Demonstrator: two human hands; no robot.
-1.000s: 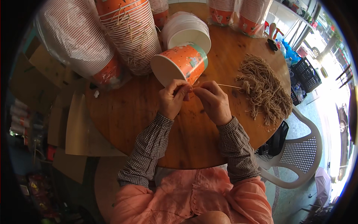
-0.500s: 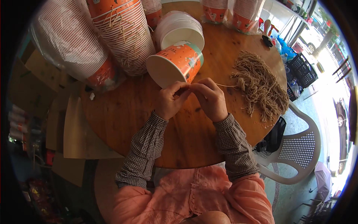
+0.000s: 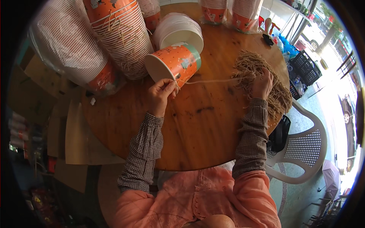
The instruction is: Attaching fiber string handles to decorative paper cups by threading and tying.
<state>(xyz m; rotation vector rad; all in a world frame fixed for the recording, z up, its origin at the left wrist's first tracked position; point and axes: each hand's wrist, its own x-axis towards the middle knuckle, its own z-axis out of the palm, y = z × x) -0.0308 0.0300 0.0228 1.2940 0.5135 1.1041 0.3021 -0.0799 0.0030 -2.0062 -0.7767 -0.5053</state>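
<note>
An orange paper bucket [image 3: 175,62] with a green band near its base lies on its side, its white mouth toward me. At the lower rim my left hand [image 3: 162,95] pinches the rim together with a tan string [image 3: 209,81]. That string stretches right across the table to a heap of loose tan strings [image 3: 248,60]. Over the heap, my right hand [image 3: 262,85] is closed with its fingers curled on the strands. Exactly which strands it grips is partly hidden.
Behind the bucket lies a wrapped stack of white-mouthed buckets [image 3: 182,32]. A tall bucket stack with strings [image 3: 123,38] and a plastic-wrapped stack [image 3: 68,45] stand left on the round wooden table [image 3: 197,133]. A white plastic chair [image 3: 304,150] is at the right.
My right hand has left the bucket's rim and moved right onto the string heap. My left hand has shifted slightly left, still at the rim. The string now shows stretched between them.
</note>
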